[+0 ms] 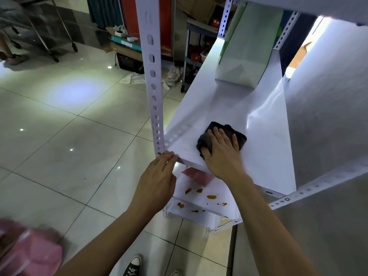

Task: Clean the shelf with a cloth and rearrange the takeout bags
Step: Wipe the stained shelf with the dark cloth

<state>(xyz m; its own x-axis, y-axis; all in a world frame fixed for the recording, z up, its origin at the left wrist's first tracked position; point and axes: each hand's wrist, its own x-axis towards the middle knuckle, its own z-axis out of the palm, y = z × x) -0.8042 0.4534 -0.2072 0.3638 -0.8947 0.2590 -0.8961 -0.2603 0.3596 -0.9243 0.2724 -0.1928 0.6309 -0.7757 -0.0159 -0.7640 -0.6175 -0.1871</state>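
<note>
I'm in what looks like a shop's back storeroom: white slotted-steel shelving (229, 108), glossy tiled floor (69, 136), and stacked cardboard boxes (196, 6) against the far wall.

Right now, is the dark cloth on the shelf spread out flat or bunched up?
Bunched up: the dark cloth lies in thick folds under the right hand, which presses it flat-fingered onto the white shelf.

Glossy tiled floor (59, 120), black sneaker (133, 266) at the bottom edge, cardboard boxes (196, 8) behind — black wheeled cart (192, 56) beside them
</note>
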